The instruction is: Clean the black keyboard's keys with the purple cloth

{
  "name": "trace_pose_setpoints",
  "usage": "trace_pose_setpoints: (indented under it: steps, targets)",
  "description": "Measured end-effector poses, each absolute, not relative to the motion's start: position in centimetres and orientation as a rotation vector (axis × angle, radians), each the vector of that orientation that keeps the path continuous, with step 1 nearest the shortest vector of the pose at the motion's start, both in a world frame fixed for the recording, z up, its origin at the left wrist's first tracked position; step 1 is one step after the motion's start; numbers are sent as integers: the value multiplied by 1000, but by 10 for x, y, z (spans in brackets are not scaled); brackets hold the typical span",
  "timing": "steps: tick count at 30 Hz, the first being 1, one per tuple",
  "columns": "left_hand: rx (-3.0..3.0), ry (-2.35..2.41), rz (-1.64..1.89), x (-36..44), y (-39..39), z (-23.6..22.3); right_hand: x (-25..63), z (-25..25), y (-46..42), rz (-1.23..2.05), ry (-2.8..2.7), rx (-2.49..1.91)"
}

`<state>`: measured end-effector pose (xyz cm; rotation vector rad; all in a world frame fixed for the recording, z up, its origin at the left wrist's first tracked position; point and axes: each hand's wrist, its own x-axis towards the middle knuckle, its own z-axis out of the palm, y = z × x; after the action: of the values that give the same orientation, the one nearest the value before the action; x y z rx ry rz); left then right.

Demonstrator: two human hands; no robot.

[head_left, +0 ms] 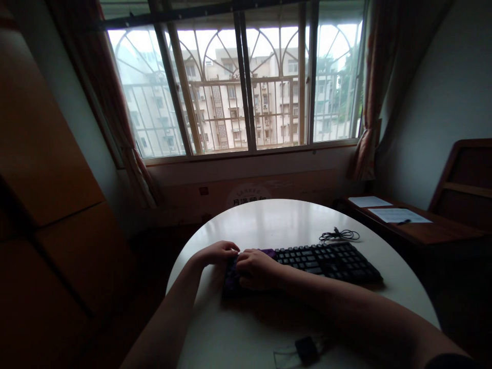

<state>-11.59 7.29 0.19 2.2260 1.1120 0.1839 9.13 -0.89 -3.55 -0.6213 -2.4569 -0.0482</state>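
Note:
A black keyboard (307, 260) lies on a round white table, and its left part shows a dark purple surface (231, 277) instead of black keys. My left hand (220, 251) rests at the back left corner of the keyboard, its fingers bent down onto that edge. Over the purple part, my right hand (255, 267) is closed with curled fingers, and whatever lies under its fingertips is hidden. Near the table's front sits a small black block with thin wire loops (306, 349), which looks like a keycap puller.
A coiled black cable (339, 234) lies behind the keyboard on the white table (215, 333). To the right, a brown wooden surface (430, 233) bears white papers (400, 215) and a dark pen. An orange-brown cabinet (49, 205) stands at left, and a barred window is ahead.

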Motion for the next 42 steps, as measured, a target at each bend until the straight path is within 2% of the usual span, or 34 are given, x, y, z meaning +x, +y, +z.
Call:
trace_pose_setpoints:
  steps: [19, 26, 42]
  targets:
    - [2232, 1114, 174, -115, 70, 4, 93, -35, -9, -5, -2436, -588]
    - [2251, 1096, 201, -115, 73, 1, 99, -12, -13, -141, -2580, -468]
    - [2186, 1083, 187, -115, 73, 1, 118, 3, -8, -42, -2740, -520]
